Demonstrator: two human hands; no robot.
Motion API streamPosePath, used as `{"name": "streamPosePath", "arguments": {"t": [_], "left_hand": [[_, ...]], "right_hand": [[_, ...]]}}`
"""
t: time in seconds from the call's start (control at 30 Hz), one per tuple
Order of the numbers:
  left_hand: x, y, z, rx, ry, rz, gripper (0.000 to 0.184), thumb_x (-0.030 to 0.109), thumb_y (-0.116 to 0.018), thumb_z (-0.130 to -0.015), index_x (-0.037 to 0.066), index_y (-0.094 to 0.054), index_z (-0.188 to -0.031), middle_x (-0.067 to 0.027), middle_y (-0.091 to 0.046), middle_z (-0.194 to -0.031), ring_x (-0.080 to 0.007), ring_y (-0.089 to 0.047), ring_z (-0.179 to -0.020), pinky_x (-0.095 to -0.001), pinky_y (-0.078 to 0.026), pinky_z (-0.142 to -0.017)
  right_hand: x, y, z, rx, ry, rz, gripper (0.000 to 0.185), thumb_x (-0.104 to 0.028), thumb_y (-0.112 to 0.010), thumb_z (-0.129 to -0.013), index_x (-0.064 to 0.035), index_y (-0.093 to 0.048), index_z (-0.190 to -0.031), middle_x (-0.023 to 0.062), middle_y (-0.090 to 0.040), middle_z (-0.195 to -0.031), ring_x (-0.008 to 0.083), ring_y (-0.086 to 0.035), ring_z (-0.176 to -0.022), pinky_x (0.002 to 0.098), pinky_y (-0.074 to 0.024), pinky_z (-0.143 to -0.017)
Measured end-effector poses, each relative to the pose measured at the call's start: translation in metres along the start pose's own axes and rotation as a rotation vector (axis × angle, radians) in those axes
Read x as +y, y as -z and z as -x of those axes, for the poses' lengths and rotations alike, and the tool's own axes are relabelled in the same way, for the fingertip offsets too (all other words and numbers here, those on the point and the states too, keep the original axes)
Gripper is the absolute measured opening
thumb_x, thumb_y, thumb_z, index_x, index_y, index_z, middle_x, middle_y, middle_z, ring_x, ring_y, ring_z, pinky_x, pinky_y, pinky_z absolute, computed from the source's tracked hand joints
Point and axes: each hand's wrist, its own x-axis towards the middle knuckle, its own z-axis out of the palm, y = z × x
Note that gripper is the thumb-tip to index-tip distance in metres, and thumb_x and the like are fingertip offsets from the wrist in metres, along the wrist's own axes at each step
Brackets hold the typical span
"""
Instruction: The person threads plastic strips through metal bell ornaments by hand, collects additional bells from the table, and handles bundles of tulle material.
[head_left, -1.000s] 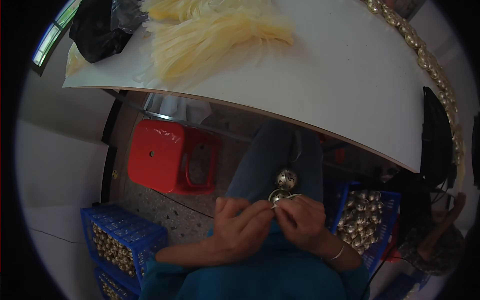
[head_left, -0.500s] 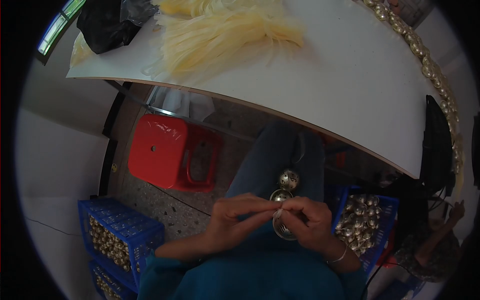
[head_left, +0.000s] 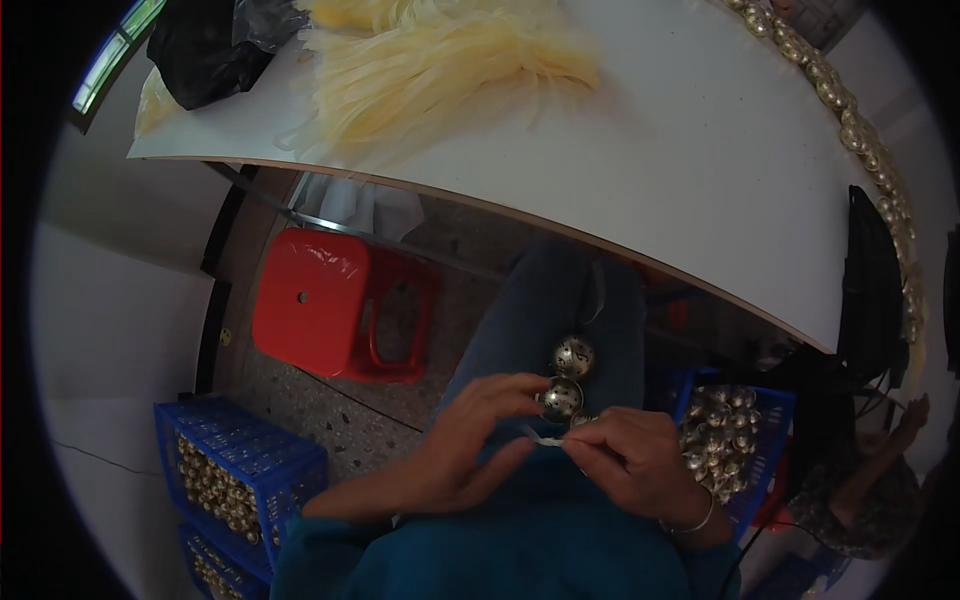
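Over my lap, my right hand [head_left: 635, 462] pinches a pale ribbon [head_left: 548, 440] between thumb and fingertips. The ribbon's loose end points toward my left hand [head_left: 468, 440], whose thumb and fingers are spread apart. Just beyond my fingers, two shiny metal balls with dark markings, an upper ball [head_left: 573, 357] and a lower ball [head_left: 562, 398], rest in line between my thighs. A small part of another metal piece shows beside my right fingertips, mostly hidden by that hand. A thin strip of ribbon [head_left: 599, 290] runs from the upper ball toward the table.
A bundle of yellowish ribbons [head_left: 440, 80] and a black bag [head_left: 205, 55] lie on the white table [head_left: 700, 180]. Blue crates [head_left: 240, 440] of metal balls stand at left, another crate [head_left: 765, 440] at right. A red stool [head_left: 310, 300] stands left. Another person's arm [head_left: 880, 460] shows at right.
My left hand has let go at the pinch point, opened and drawn slightly left. My right hand has moved slightly down and right, still pinching, and the ribbon now shows between the hands.
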Motion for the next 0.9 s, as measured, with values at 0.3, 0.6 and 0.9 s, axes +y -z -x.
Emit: {"name": "streamPosePath", "arguments": {"t": [0.3, 0.6, 0.9], "left_hand": [[0.004, 0.011, 0.008, -0.515, -0.070, -0.088, 0.014, 0.009, -0.060, -0.074, 0.001, -0.058, -0.086, -0.0070, -0.053, -0.061, -0.0219, -0.055, -0.058, -0.0342, -0.044, -0.050], [-0.093, -0.059, -0.062, -0.143, 0.022, -0.456, 0.014, 0.017, -0.058, -0.077, 0.003, -0.060, -0.077, -0.0097, -0.059, -0.070, -0.0271, -0.055, -0.072, -0.0379, -0.045, -0.064], [-0.142, -0.098, -0.091, -0.033, 0.018, -0.201, 0.013, 0.015, -0.062, -0.073, 0.004, -0.060, -0.078, -0.0115, -0.057, -0.080, -0.0291, -0.053, -0.080, -0.0381, -0.043, -0.068]], "right_hand": [[0.014, -0.001, 0.025, -0.163, -0.141, -0.151, 0.012, -0.013, -0.060, -0.078, -0.0035, -0.058, -0.071, 0.0081, -0.056, -0.059, 0.0194, -0.057, -0.051, 0.0294, -0.0435, -0.046], [0.136, 0.066, 0.156, 0.407, -0.838, 0.318, 0.014, -0.014, -0.058, -0.078, -0.0016, -0.059, -0.072, 0.0109, -0.058, -0.060, 0.0203, -0.057, -0.053, 0.0278, -0.0410, -0.047], [0.130, 0.044, 0.112, 0.352, -0.622, 0.212, 0.026, -0.020, -0.057, -0.081, -0.0033, -0.060, -0.102, 0.0115, -0.062, -0.089, 0.0166, -0.059, -0.080, 0.0269, -0.0449, -0.070]]}}
